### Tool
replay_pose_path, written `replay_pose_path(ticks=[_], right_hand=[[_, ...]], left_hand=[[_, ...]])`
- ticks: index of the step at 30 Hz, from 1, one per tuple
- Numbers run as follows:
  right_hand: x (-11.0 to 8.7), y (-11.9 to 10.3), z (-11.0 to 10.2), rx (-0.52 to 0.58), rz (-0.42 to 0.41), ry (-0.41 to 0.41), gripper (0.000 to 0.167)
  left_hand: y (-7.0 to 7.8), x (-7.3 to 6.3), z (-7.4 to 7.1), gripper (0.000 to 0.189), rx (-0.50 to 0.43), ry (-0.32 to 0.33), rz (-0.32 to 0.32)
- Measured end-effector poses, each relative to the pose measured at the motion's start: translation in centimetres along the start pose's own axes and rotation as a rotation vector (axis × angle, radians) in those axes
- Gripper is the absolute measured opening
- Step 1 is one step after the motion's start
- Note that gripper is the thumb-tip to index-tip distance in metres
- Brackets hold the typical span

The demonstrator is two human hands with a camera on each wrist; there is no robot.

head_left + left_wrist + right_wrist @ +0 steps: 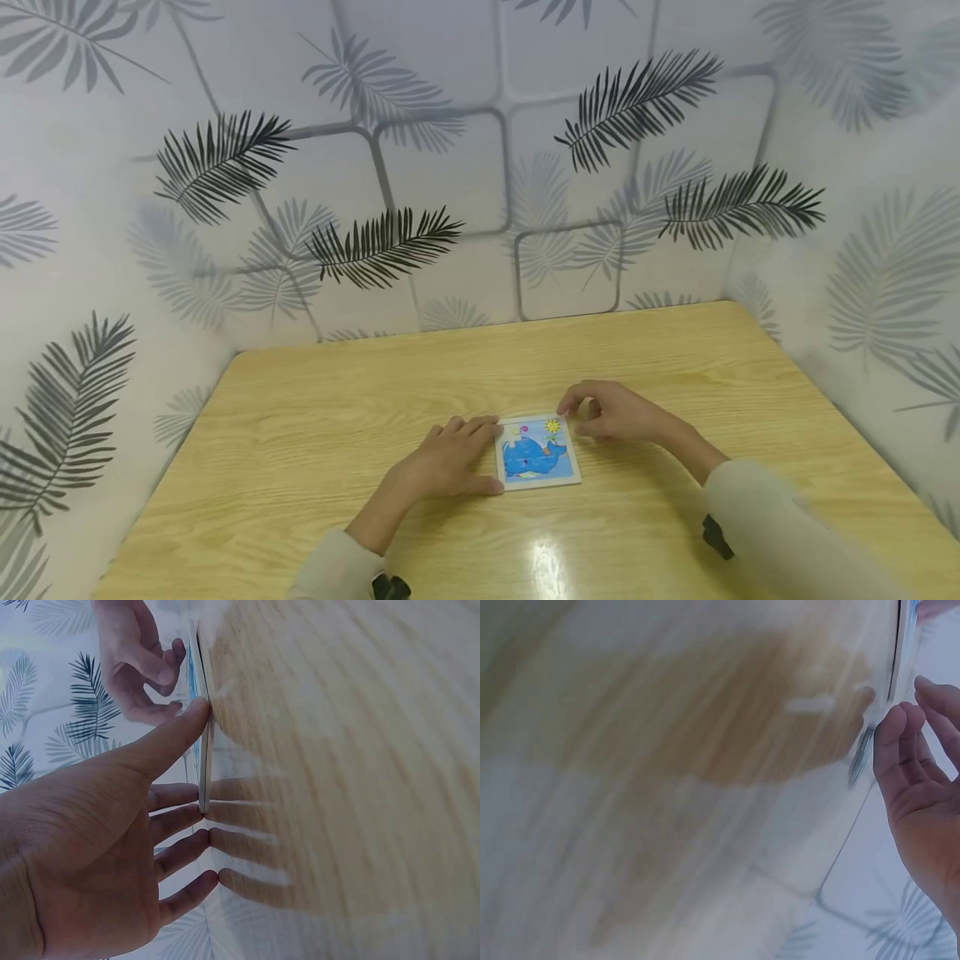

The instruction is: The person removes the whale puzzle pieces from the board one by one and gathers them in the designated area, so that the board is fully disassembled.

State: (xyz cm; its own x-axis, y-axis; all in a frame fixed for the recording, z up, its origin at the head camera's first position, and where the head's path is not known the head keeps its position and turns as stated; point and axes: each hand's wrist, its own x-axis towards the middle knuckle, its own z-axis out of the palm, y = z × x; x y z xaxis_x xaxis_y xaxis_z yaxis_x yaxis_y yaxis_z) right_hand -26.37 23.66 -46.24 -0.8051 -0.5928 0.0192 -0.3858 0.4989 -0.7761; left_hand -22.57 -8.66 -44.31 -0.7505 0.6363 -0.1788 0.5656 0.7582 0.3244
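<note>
A small square picture puzzle (537,453) with a white frame lies flat on the wooden table, showing a blue whale and a yellow sun. My left hand (448,460) rests at its left side, thumb by the near left corner and fingertips by the far left corner. In the left wrist view, the thumb (196,709) touches the puzzle's edge and the other fingers reach down to the table. At the far right corner is my right hand (617,412), its fingers loosely bent and its index fingertip close to the frame. Nothing shows between its thumb and fingers in the right wrist view.
The light wooden table (360,392) reaches back to a wall (450,183) with a grey leaf pattern, which also closes off both sides. Pale sleeves (780,521) cover both forearms, with a dark strap part (717,537) under the right one.
</note>
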Motion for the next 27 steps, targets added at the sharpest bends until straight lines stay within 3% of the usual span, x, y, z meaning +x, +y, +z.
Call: replay_pose_path(ticks=[5,11,20,27], right_hand=[[1.6,-1.3,1.5,0.006,-0.008,-0.027,0.032],[3.1,-2.8,2.7,-0.089,-0.047,-0.044,0.031],[4.2,-3.6,3.1,-0.209,-0.022,-0.12,0.033],[4.4,-3.8,3.3,-0.22,-0.01,-0.113,0.037]], left_hand=[[-0.1,0.3,0.1,0.084,0.01,-0.01,-0.007],[-0.6,0.7,0.7,0.087,0.034,-0.002,-0.005],[-0.2,0.3,0.1,0.084,0.029,-0.003,0.011],[0.1,0.1,-0.3,0.084,0.024,-0.014,0.01]])
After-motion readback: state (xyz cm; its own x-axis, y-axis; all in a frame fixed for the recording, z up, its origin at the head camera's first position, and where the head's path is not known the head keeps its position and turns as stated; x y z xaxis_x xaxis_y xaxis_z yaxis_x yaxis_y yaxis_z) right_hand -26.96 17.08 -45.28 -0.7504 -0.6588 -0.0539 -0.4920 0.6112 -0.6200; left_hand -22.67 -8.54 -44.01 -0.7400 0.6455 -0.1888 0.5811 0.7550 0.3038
